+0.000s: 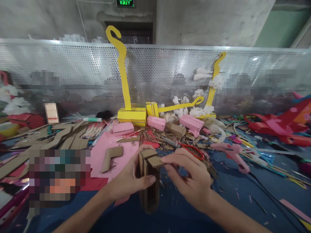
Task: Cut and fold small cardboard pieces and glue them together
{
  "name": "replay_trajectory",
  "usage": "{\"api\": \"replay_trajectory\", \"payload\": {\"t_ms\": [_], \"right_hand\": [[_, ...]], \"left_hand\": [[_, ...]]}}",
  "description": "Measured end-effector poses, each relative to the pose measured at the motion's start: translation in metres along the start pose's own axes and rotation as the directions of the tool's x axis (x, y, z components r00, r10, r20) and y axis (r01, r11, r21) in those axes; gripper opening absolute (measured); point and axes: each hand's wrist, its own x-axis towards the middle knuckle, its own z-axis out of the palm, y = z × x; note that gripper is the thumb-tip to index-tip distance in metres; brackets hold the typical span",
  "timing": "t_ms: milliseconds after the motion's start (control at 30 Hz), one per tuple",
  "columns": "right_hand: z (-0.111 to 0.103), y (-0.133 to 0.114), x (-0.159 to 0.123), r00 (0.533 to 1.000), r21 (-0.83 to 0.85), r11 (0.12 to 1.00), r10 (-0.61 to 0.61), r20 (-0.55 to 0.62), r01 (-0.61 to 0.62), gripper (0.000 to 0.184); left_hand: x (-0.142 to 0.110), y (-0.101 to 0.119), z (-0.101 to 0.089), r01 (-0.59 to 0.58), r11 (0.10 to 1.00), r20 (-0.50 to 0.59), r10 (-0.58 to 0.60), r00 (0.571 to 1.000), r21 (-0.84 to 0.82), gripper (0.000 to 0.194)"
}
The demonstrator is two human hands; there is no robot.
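Note:
My left hand [138, 176] is wrapped round a brown cardboard box [150, 194], thumb on its near side, holding it above the table. Between the thumb and fingers of my right hand [189, 171] is a small flat cardboard piece [155, 161], its far end against the upper part of the box. Left of the box, an angled cardboard strip [110, 157] lies on a pink sheet [97, 168]. Just beyond my right hand are scissors with red handles [198, 152], partly hidden by the hand.
A pink glue gun [234, 152] with a black cord lies to the right. Yellow hooked shapes [124, 74] rise from box bases against a perforated metal screen [160, 68]. Pink boxes [191, 123], cardboard scraps [55, 139] and white fluff [201, 111] crowd the table's far part.

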Motion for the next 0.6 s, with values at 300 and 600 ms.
{"api": "replay_trajectory", "payload": {"t_ms": [300, 600], "right_hand": [[-0.011, 0.052, 0.010, 0.917, -0.303, 0.880, 0.396, 0.044, -0.366, 0.008], [-0.097, 0.042, -0.038, 0.779, -0.649, 0.656, 0.608, 0.154, -0.384, 0.024]], "left_hand": [[0.002, 0.001, -0.006, 0.137, 0.989, -0.060, -0.134, 0.989, 0.054, 0.048], [0.007, 0.002, 0.000, 0.302, 0.947, -0.107, -0.313, 0.944, -0.108, 0.047]]}}
